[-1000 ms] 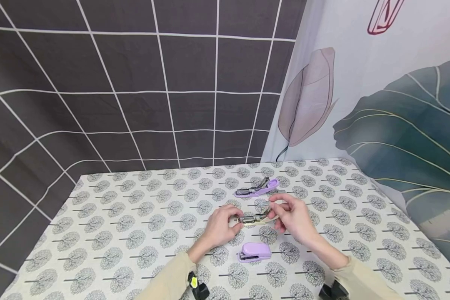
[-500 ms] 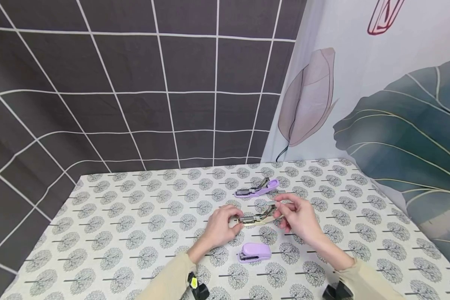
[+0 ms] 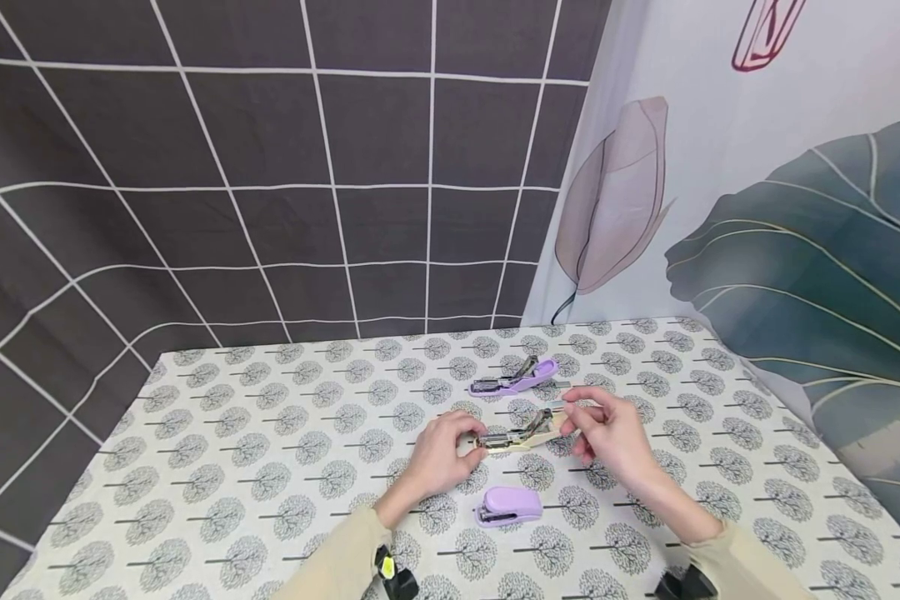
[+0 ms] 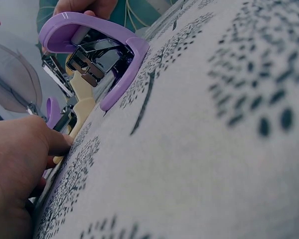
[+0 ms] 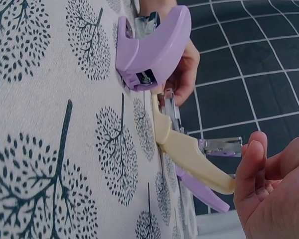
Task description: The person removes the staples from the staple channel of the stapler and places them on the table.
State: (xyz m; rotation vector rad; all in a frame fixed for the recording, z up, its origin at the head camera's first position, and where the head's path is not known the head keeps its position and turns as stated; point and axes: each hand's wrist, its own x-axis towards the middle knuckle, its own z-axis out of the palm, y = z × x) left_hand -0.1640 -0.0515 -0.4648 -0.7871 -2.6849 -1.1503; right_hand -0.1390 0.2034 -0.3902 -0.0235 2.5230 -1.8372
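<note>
A cream stapler (image 3: 527,443) lies opened out in the middle of the table, its metal inner parts showing. My left hand (image 3: 444,452) grips its left end between thumb and fingers. At the stapler's other end, my right hand (image 3: 607,433) pinches a small silver strip, which looks like a row of staples (image 3: 552,405), between thumb and forefinger. In the right wrist view the cream body (image 5: 194,162) slants toward the right fingertips (image 5: 254,149). The left thumb (image 4: 57,142) lies along the cream stapler in the left wrist view.
A closed purple stapler (image 3: 512,503) lies nearer, between the forearms. Farther back lies an opened purple stapler (image 3: 528,380), with a small grey strip (image 3: 562,384) beside it. A tree-print cloth (image 3: 270,433) covers the table; a dark grid-patterned curtain (image 3: 375,225) hangs behind.
My right hand has drawn back to the right with the silver strip, uncovering more of the cream stapler's right end. The left hand keeps its hold.
</note>
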